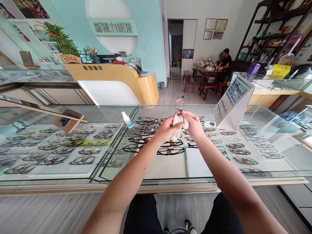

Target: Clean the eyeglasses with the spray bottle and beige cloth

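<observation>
Both my hands are raised together over the glass display counter point(151, 177). My left hand point(167, 127) is closed on a beige cleaning cloth point(177, 130), which hangs down between the two hands. My right hand point(193, 124) is closed on a pair of glasses point(179, 103); one lens sticks up above my fingers. The cloth is wrapped around the lower part of the glasses. A small white spray bottle point(127, 119) with a blue label stands on the glass to the left of my hands.
Several eyeglass frames point(170, 150) lie in rows under the glass. A white pad point(197, 162) lies on the counter near me. An angled display board point(232, 102) stands at the right. A reception desk point(114, 83) is behind, and a person sits at a far table point(225, 58).
</observation>
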`<state>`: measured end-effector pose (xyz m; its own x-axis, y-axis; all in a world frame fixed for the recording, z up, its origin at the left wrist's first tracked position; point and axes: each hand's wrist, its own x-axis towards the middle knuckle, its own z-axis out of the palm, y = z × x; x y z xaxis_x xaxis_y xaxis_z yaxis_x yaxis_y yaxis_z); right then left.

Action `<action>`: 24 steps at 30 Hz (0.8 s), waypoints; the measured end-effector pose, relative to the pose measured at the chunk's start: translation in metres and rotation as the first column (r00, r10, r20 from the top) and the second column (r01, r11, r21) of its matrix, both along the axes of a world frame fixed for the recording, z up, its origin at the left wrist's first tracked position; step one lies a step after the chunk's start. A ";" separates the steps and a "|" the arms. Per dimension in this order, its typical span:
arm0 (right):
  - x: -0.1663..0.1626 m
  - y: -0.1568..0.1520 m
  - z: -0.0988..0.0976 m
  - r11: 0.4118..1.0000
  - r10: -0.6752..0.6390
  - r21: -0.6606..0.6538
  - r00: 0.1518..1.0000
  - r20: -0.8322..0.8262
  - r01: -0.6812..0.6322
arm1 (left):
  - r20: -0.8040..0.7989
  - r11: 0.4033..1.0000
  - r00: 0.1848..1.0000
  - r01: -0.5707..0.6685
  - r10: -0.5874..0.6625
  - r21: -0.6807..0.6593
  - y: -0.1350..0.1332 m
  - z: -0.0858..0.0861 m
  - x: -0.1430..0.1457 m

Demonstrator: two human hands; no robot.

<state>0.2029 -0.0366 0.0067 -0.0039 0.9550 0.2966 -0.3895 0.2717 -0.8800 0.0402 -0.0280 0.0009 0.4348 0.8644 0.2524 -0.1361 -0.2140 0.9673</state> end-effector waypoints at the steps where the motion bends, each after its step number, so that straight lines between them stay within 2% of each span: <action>1: 0.000 0.000 0.001 1.000 0.005 -0.004 1.000 -0.010 -0.006 | -0.001 1.000 1.000 0.005 -0.005 -0.005 0.000 0.000 0.000; 16: 0.001 0.001 0.001 1.000 0.000 -0.019 1.000 -0.003 0.000 | -0.017 1.000 1.000 0.015 -0.014 0.026 -0.005 0.004 -0.001; 24: 0.004 0.000 0.002 0.999 0.007 -0.051 1.000 0.000 -0.007 | -0.022 0.999 0.999 0.028 -0.029 -0.022 -0.003 0.001 -0.001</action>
